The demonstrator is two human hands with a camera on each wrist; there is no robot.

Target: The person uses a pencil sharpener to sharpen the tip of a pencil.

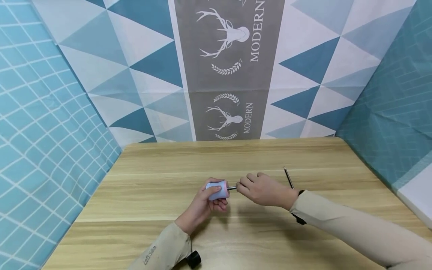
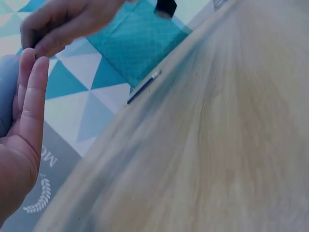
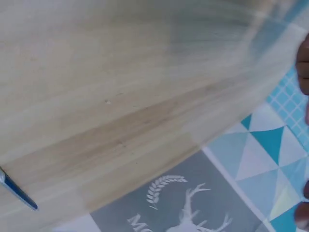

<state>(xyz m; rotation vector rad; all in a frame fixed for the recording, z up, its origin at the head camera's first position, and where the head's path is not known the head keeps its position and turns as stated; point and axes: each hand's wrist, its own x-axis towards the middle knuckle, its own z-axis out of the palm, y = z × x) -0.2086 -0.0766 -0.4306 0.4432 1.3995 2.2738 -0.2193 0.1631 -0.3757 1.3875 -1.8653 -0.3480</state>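
- Gripping a pale blue piece with a pink end, probably a sharpener, the left hand is curling its thumb and forefinger round the body; 2 other fingers are lying fairly straight in the left wrist view.
- The blue piece is sitting above the worktop, in front of the person, its pink end facing the right hand.
- That right hand is bending its fingers nearly closed and pinching a thin rod, likely a pencil, whose other end is meeting the pink end; how deep it is reaching I cannot tell.
- A tilt between rod and blue piece could be straining the tip, and sideways force might snap it; the 2 hands are keeping the line with nothing bracing them below.
- The pinch is covering most of the rod, so weak hold there could be letting it slip or spin under twisting.
- If the left hand is holding too loosely, the blue piece may be turning along with the rod.
- A loose pencil is lying just beyond the right wrist; a sweep of the right sleeve could be setting it rolling.
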